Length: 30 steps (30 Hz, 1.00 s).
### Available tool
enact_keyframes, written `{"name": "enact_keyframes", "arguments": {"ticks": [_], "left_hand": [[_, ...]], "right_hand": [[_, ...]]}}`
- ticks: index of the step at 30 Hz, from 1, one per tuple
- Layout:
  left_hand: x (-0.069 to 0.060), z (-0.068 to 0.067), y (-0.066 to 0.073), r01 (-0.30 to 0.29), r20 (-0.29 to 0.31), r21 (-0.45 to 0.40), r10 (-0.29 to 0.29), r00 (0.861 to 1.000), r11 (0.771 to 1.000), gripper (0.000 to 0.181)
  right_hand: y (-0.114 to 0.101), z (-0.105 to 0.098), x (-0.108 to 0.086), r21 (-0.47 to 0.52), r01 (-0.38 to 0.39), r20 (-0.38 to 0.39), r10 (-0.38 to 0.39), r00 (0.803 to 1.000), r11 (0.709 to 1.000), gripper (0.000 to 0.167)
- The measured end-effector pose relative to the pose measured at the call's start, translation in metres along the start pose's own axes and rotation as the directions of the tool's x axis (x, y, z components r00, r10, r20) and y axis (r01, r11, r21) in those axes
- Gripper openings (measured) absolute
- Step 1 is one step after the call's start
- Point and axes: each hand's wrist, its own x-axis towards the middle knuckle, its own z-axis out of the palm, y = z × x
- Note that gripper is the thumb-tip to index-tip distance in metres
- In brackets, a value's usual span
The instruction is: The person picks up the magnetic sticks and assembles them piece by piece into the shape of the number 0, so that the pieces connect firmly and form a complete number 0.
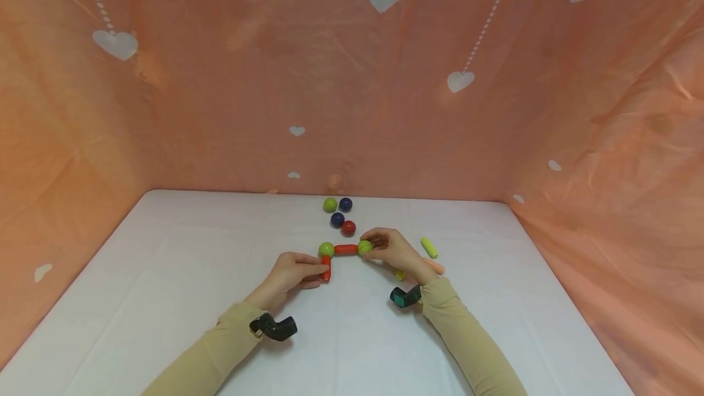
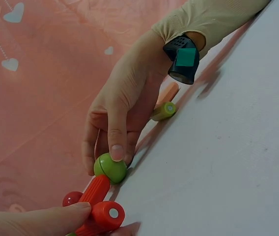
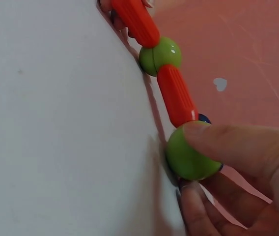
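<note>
On the left of the white desk (image 1: 137, 298), a person's tan sleeve reaches in, with a black gadget (image 1: 273, 326) on the wrist. The left hand (image 1: 288, 272) pinches a short red stick (image 1: 326, 269) between thumb and fingers. The end of this stick that points toward the person has a round, silvery spot. Its other end touches a green ball (image 1: 326, 250), which makes the corner of an L shape.

Farther back, four loose balls sit close together: a green one (image 1: 329, 205), two dark blue ones and a red one (image 1: 348, 228).

From the corner ball, a second red stick (image 1: 346, 249) goes right and touches another green ball (image 1: 365, 247). The right hand (image 1: 395, 250) grips that ball, with the thumb on one side and fingers under it.

By the right wrist, a yellow-green stick (image 1: 399, 275) peeks out, partly hidden. Last come a bright lime stick (image 1: 429, 247) and, nearer the person, an orange stick (image 1: 436, 266), both lying on the desk.
</note>
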Motion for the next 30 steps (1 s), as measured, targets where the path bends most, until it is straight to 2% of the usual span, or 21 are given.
{"name": "enact_keyframes", "arguments": {"ticks": [3, 6, 9, 13, 16, 25, 30], "left_hand": [[0.000, 0.000, 0.000, 0.001, 0.004, -0.003, -0.001, 1.000, 1.000, 0.031], [0.000, -0.001, 0.000, 0.001, 0.011, -0.006, -0.001, 1.000, 1.000, 0.033], [0.000, -0.001, 0.000, 0.003, 0.014, -0.006, -0.003, 1.000, 1.000, 0.035], [0.001, -0.001, 0.000, -0.001, 0.016, -0.002, 0.001, 1.000, 1.000, 0.038], [0.000, -0.001, 0.000, -0.002, 0.017, -0.003, 0.002, 1.000, 1.000, 0.038], [0.000, -0.002, -0.001, 0.000, 0.008, -0.024, 0.000, 1.000, 1.000, 0.035], [0.000, -0.002, -0.001, -0.004, 0.010, -0.024, 0.004, 1.000, 1.000, 0.035]], "right_hand": [[0.001, -0.005, 0.002, -0.047, 0.043, 0.028, -0.041, 0.999, 0.998, 0.038], [-0.004, -0.010, 0.008, -0.079, 0.041, 0.028, -0.039, 0.999, 0.996, 0.041], [-0.012, -0.014, 0.017, -0.070, 0.048, 0.011, -0.048, 0.999, 0.996, 0.043], [-0.021, -0.017, 0.033, -0.061, 0.102, -0.003, -0.102, 0.995, 0.993, 0.043], [-0.024, -0.017, 0.043, -0.071, 0.100, 0.000, -0.101, 0.995, 0.992, 0.042], [-0.024, -0.010, 0.063, -0.132, 0.028, 0.050, -0.022, 0.999, 0.991, 0.040], [-0.024, -0.006, 0.068, -0.147, -0.017, 0.053, 0.026, 0.998, 0.989, 0.040]]}}
